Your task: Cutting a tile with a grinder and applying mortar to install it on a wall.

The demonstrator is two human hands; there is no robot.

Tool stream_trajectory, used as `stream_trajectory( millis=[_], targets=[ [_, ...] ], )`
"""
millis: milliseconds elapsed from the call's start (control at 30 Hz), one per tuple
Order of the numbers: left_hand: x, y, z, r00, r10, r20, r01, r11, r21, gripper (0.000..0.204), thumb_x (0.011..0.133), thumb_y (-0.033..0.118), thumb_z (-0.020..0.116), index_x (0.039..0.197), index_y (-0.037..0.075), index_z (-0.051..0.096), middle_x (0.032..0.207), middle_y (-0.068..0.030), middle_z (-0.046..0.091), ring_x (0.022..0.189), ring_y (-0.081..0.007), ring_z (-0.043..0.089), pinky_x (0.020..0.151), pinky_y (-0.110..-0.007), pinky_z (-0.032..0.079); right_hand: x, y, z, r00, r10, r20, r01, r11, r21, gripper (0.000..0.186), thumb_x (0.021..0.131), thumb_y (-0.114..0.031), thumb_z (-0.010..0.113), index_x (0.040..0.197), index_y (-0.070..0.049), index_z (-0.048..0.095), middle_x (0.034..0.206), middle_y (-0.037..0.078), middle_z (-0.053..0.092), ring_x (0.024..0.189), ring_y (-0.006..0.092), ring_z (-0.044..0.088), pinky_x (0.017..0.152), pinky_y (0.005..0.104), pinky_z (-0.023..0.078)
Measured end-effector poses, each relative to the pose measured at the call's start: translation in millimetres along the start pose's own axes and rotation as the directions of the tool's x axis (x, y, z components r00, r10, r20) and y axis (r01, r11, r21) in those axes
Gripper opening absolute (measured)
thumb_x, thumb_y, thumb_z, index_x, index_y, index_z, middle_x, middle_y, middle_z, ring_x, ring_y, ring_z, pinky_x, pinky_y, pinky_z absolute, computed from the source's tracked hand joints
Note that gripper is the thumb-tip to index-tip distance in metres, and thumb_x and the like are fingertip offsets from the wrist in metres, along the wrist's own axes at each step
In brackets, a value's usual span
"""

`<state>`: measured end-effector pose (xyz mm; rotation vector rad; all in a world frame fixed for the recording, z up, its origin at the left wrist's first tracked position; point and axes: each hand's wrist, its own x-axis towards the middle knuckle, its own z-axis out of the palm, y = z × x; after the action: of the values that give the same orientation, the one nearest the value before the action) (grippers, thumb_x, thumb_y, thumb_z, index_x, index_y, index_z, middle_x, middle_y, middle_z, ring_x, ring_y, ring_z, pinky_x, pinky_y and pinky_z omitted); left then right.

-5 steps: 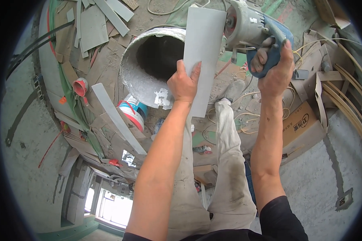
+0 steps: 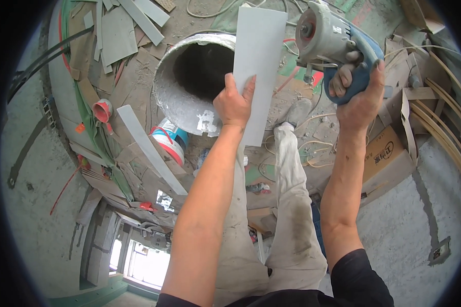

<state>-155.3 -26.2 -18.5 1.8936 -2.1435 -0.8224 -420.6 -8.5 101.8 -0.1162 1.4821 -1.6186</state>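
My left hand [image 2: 234, 101] is closed on a long light-grey tile strip [image 2: 261, 56], held upright in front of me; the fingers behind it are hidden. My right hand [image 2: 361, 100] grips the blue handle of a hand-held power cutter [image 2: 325, 41] with a grey motor body and a round disc housing. Its fingers are dusty and wrapped through the handle. A gap separates the cutter from the right edge of the tile. Just left of the tile stands a big plaster-crusted drum [image 2: 164, 92], its dark mouth partly covered by the strip.
Tile offcuts [image 2: 120, 43] lie at the far left. Another narrow tile strip [image 2: 148, 148] leans near a blue-and-white bucket [image 2: 171, 138]. A red cup-shaped piece [image 2: 102, 110] sits farther left. Loose cable [image 2: 317, 158], a cardboard box [image 2: 386, 156] and bent boards [image 2: 440, 128] are on the right.
My right hand has moved the cutter to the right and slightly down, widening its gap from the tile. The left hand and the tile have barely moved.
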Motion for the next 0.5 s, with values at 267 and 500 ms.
stream_trajectory(
  millis=[267, 500],
  targets=[
    [-1.5, -2.0, -4.5, 1.000, -0.002, 0.004, 0.002, 1.000, -0.026, 0.065, 0.106, 0.073, 0.061, 0.110, 0.008, 0.059, 0.077, -0.0181, 0.076, 0.070, -0.0443, 0.076, 0.059, -0.052, 0.057, -89.6, 5.2, -46.6, 0.982, 0.145, -0.118, -0.137, 0.988, 0.067, 0.067, 0.114, -0.068, 0.047, 0.117, -0.003, 0.063, 0.069, 0.001, 0.051, 0.050, 0.0124, 0.046, 0.047, 0.0284, 0.040],
    [-0.6, 6.3, -0.2, 1.000, 0.004, 0.028, -0.003, 0.998, -0.059, 0.061, 0.108, 0.067, 0.063, 0.112, 0.007, 0.058, 0.083, -0.0219, 0.077, 0.077, -0.0478, 0.076, 0.064, -0.055, 0.058, -153.5, 25.4, -85.0, 0.933, 0.302, -0.194, -0.273, 0.948, 0.163, 0.062, 0.117, -0.065, 0.045, 0.118, -0.005, 0.062, 0.071, 0.001, 0.051, 0.053, 0.0127, 0.049, 0.049, 0.0293, 0.043]
  ],
)
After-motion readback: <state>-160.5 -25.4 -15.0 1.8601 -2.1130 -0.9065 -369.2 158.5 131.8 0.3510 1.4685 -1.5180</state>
